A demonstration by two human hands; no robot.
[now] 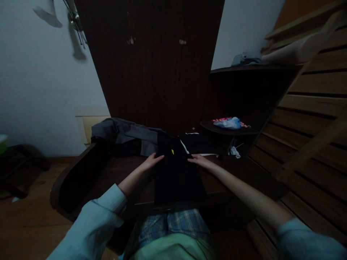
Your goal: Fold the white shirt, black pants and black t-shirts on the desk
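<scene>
A black garment (177, 180) with a small yellow mark lies flat on the dark wooden desk (119, 171), its near end reaching the front edge. My left hand (152, 161) pinches its left side, thumb on top and the other fingers partly hidden. On the opposite side, my right hand (200, 160) holds the right edge in a similar grip. Dark cloth with white stripes (197, 142) lies just beyond my right hand; where it parts from the black garment is too dark to tell. Behind my left hand is a crumpled grey garment (130, 131).
A tall dark panel (151, 72) rises behind the desk. To the right, a corner shelf (230, 130) carries a blue-and-white plastic bag (229, 123), with folded cloth (246, 58) on its top. Wooden slats (311, 119) lean at far right. A dark stool (20, 166) stands left.
</scene>
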